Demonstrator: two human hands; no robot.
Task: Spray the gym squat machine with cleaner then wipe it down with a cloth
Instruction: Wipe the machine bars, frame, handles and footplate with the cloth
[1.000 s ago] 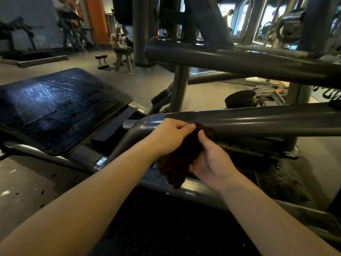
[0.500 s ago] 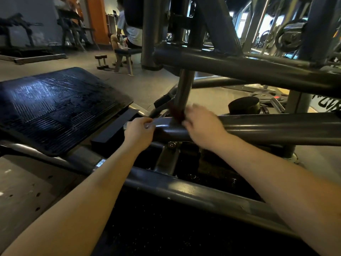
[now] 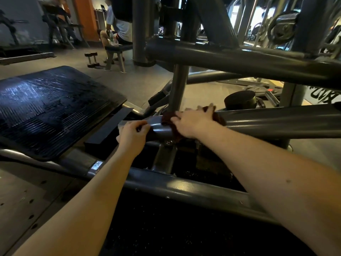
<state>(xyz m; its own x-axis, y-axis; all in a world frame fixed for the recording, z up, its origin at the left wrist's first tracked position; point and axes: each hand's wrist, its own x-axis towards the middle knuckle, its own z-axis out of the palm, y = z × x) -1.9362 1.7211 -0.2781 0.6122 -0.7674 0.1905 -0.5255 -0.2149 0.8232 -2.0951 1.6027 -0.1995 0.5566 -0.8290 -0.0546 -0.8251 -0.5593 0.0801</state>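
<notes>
On the grey bar, the right hand presses the cloth flat-fingered; the left hand grips the grey bar.

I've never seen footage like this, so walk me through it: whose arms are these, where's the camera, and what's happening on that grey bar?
The camera sits on a person's head, looking forward and down, so the two bare arms are the wearer's own. The right hand presses a dark red cloth flat onto the squat machine's thick grey steel tube. The left hand curls at the tube's bend; whether its grip closes on anything is unclear. To the left lies the black ribbed footplate.
</notes>
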